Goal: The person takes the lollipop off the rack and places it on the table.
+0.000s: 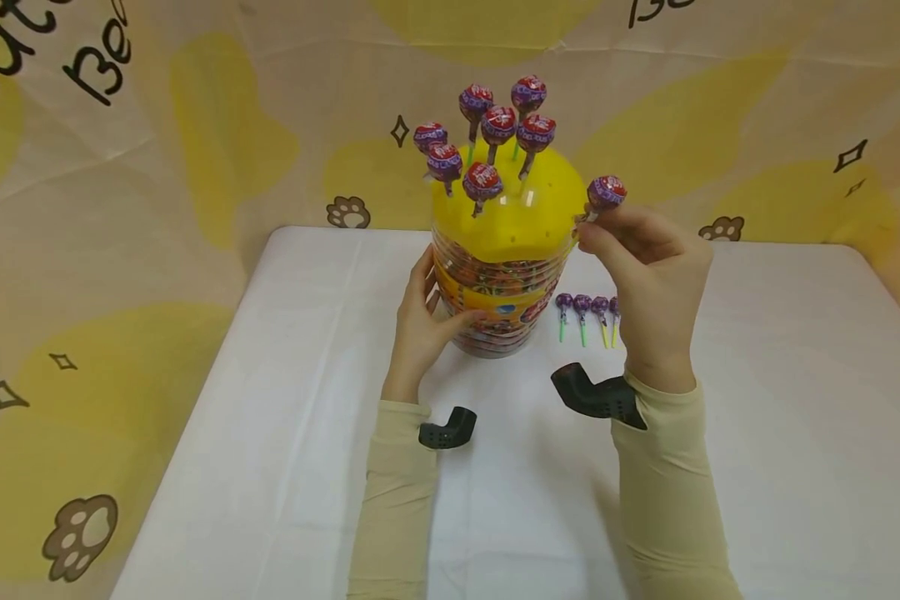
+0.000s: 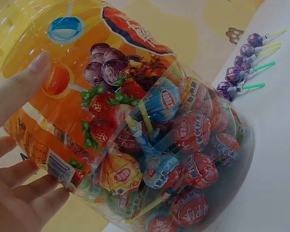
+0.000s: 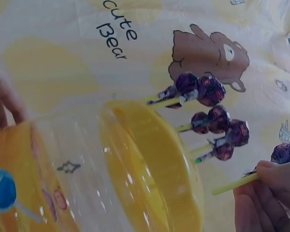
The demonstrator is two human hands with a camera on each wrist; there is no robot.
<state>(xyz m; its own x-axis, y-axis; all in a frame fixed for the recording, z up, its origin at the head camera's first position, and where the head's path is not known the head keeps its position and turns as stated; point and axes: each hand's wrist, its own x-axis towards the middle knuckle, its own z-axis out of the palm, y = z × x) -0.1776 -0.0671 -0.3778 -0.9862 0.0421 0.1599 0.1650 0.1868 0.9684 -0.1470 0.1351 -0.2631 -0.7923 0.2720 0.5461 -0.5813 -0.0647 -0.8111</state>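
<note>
A clear ribbed jar [image 1: 487, 275], filled with wrapped candies [image 2: 191, 133], stands on the table under a yellow lid [image 1: 532, 221]. Several lollipops in purple and red wrappers [image 1: 498, 125] stick up out of the lid. My left hand [image 1: 420, 329] holds the jar's left side, thumb across the front and fingers round the far side. Beside the lid's right edge, my right hand [image 1: 656, 279] pinches another lollipop [image 1: 606, 192] just below its wrapped head. Its yellow stick [image 3: 232, 186] points at the lid; in the right wrist view its end is apart from it.
Right of the jar, several more purple lollipops [image 1: 582, 306] lie in a row on the white table [image 1: 307, 417], partly behind my right hand. A printed cloth with yellow patches [image 1: 232, 142] hangs behind the table.
</note>
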